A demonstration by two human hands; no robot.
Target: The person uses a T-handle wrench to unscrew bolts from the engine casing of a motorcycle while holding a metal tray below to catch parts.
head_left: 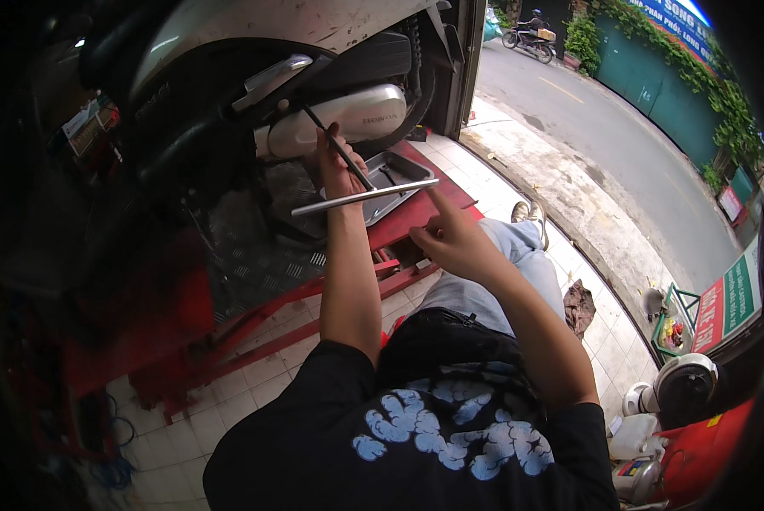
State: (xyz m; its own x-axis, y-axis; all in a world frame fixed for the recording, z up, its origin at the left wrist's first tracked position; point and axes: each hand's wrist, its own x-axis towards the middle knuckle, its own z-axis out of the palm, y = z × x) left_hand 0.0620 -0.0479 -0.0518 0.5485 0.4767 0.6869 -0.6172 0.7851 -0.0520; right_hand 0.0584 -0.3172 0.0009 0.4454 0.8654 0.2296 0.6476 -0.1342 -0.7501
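Note:
A T-handle wrench with a dark shaft and a silver crossbar (326, 204) slants up to the side of a motor scooter, near its silver engine cover (360, 119). My left hand (339, 166) is closed around the dark shaft, below where it meets the scooter. What the wrench's tip sits on is too small to make out. At the crossbar's right end, the outstretched index finger of my right hand (457, 237) touches the bar, while its other fingers curl loosely around nothing visible. Beyond the crossbar, a grey metal tray (416, 169) holds some dark tools.
The scooter and tray are on a red lift platform (437, 203) with a dark tread plate (258, 255). At right, a brown rag (579, 308) lies on white floor tiles, with a red-and-green sign (731, 298) farther right. A motorbike (528, 39) and rider are on the street.

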